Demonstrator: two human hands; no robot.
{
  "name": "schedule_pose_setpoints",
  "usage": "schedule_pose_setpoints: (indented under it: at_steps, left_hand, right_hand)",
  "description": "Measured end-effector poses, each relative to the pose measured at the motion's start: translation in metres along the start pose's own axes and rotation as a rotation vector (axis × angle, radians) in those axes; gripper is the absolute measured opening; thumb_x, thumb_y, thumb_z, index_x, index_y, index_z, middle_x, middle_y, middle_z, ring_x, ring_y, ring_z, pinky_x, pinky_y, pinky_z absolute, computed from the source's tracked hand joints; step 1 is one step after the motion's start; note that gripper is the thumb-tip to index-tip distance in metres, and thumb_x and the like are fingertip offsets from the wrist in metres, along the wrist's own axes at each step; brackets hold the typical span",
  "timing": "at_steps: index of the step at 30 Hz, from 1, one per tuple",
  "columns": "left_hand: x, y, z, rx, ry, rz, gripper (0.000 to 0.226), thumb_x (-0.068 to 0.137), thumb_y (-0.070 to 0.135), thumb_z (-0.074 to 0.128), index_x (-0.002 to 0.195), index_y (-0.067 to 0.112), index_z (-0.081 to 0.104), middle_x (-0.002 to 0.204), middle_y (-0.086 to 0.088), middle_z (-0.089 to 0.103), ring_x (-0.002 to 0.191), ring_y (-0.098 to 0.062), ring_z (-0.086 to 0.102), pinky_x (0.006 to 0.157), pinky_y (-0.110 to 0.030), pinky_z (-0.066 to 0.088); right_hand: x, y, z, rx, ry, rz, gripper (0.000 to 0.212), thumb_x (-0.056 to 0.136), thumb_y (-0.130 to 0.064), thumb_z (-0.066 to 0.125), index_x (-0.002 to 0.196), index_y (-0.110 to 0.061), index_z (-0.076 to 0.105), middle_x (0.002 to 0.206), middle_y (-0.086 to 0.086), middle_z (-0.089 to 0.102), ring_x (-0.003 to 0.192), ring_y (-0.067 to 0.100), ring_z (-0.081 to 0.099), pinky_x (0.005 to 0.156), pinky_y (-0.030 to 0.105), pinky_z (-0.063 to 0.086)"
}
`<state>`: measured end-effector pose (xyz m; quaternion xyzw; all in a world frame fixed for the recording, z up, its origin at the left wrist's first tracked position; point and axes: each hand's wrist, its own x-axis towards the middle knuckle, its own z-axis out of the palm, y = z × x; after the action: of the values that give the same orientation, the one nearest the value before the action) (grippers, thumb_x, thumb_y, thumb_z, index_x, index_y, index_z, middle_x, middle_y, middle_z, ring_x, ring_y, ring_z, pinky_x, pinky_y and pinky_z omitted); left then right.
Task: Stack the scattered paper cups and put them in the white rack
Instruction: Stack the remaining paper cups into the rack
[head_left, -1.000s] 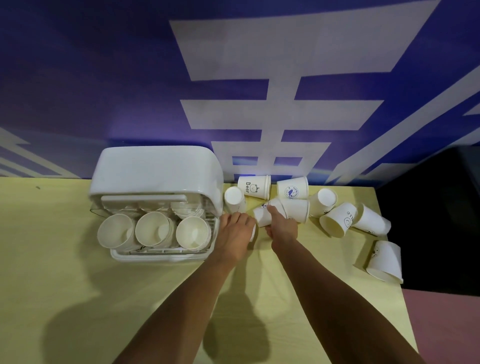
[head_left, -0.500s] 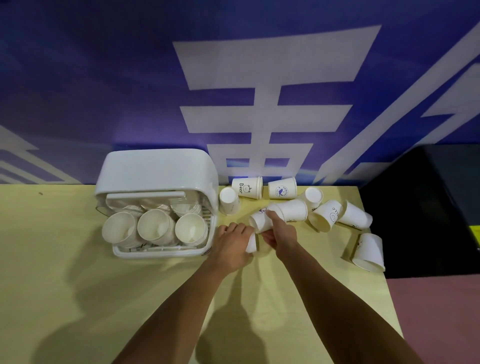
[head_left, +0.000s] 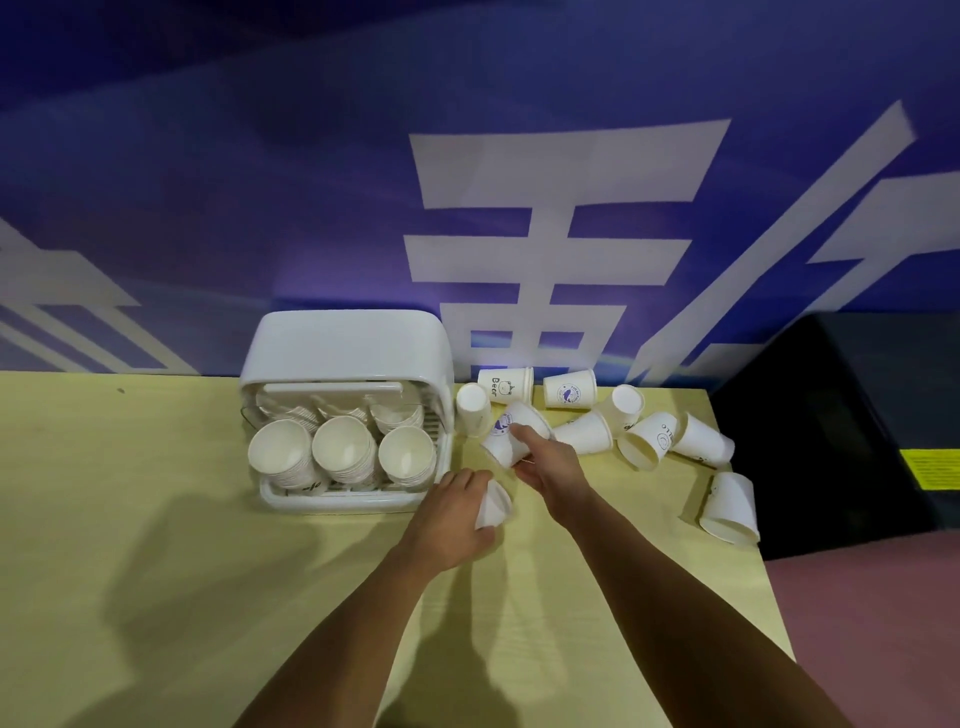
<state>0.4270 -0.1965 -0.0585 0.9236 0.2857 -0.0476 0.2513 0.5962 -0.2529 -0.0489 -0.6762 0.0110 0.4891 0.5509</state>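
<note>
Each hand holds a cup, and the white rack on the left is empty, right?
Not quite. The left hand does hold a cup and the right hand a second cup, but the rack is not empty: the head view shows stacks of cups inside it.

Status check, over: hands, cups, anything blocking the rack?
Left hand grips a cup. Right hand grips a logo cup, not yet nested. Rack front open, stacks inside; loose cups lie to its right, none blocking.
</note>
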Motion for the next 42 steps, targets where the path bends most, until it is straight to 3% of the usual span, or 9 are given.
schedule_pose_setpoints:
  at_steps: [6,10,18,26,31,34,37,39,42]
  left_hand:
    - [-0.019,-0.016,-0.01,-0.051,0.048,-0.029,0.072,0.079,0.044,0.065,0.142,0.019,0.041,0.135,0.001,0.05,0.122,-0.02,0.046,0.104,-0.031,0.036]
    - [-0.034,-0.028,-0.013,-0.126,0.072,-0.057,0.073,0.078,0.046,0.067,0.142,0.02,0.042,0.134,0.003,0.051,0.124,-0.018,0.046,0.105,-0.032,0.038]
    - [-0.064,-0.054,-0.012,-0.221,0.116,-0.132,0.074,0.076,0.046,0.068,0.142,0.022,0.043,0.14,0.009,0.049,0.126,-0.013,0.045,0.105,-0.027,0.037]
    - [-0.084,-0.076,-0.016,-0.362,0.14,-0.241,0.062,0.075,0.044,0.072,0.13,0.026,0.05,0.121,0.012,0.056,0.11,-0.01,0.053,0.094,-0.029,0.046]
    - [-0.088,-0.078,-0.018,-0.448,0.152,-0.305,0.052,0.075,0.042,0.075,0.118,0.028,0.05,0.111,0.013,0.058,0.099,-0.008,0.056,0.085,-0.026,0.047]
    - [-0.086,-0.075,-0.02,-0.518,0.177,-0.356,0.047,0.075,0.042,0.076,0.112,0.03,0.051,0.105,0.014,0.06,0.093,-0.004,0.058,0.077,-0.024,0.047]
    - [-0.08,-0.069,-0.023,-0.679,0.212,-0.436,0.04,0.076,0.038,0.079,0.105,0.032,0.053,0.098,0.016,0.064,0.087,0.003,0.061,0.067,-0.019,0.045]
    - [-0.075,-0.065,-0.024,-0.795,0.25,-0.478,0.033,0.079,0.031,0.078,0.1,0.032,0.053,0.095,0.011,0.065,0.083,-0.005,0.064,0.064,-0.02,0.048]
    - [-0.067,-0.061,-0.024,-0.996,0.283,-0.584,0.024,0.087,0.026,0.071,0.107,0.021,0.059,0.101,-0.003,0.068,0.086,-0.018,0.068,0.068,-0.035,0.06]
  right_hand:
    - [-0.025,-0.01,0.031,-0.153,-0.152,-0.263,0.051,0.074,-0.035,0.081,0.12,-0.026,0.06,0.107,-0.005,0.073,0.101,0.015,0.069,0.076,0.028,0.054]
    - [-0.037,-0.005,0.049,-0.273,-0.173,-0.377,0.065,0.073,-0.033,0.084,0.129,-0.023,0.052,0.117,-0.007,0.066,0.107,0.011,0.064,0.086,0.031,0.056]
    - [-0.05,0.003,0.085,-0.51,-0.207,-0.552,0.064,0.071,-0.035,0.086,0.12,-0.031,0.045,0.111,-0.021,0.059,0.1,-0.002,0.059,0.074,0.014,0.051]
    - [-0.053,0.013,0.105,-0.59,-0.183,-0.598,0.069,0.072,-0.035,0.087,0.123,-0.032,0.042,0.109,-0.028,0.054,0.098,-0.008,0.056,0.071,0.007,0.044]
    - [-0.046,0.018,0.098,-0.624,-0.149,-0.554,0.08,0.072,-0.026,0.087,0.139,-0.019,0.044,0.124,-0.011,0.055,0.109,0.01,0.056,0.082,0.015,0.044]
    - [-0.044,0.019,0.091,-0.621,-0.122,-0.522,0.069,0.076,-0.025,0.084,0.136,-0.019,0.05,0.125,-0.009,0.058,0.109,0.013,0.058,0.085,0.022,0.047]
    - [-0.043,0.019,0.079,-0.64,-0.116,-0.491,0.053,0.079,-0.025,0.079,0.127,-0.018,0.057,0.116,-0.006,0.064,0.105,0.012,0.061,0.082,0.02,0.047]
    - [-0.046,0.021,0.069,-0.668,-0.122,-0.458,0.045,0.081,-0.024,0.076,0.123,-0.018,0.06,0.112,-0.005,0.065,0.102,0.01,0.061,0.078,0.015,0.044]
    - [-0.051,0.033,0.056,-0.733,-0.185,-0.423,0.039,0.083,-0.03,0.074,0.119,-0.02,0.062,0.11,-0.008,0.065,0.106,0.011,0.061,0.081,0.018,0.044]
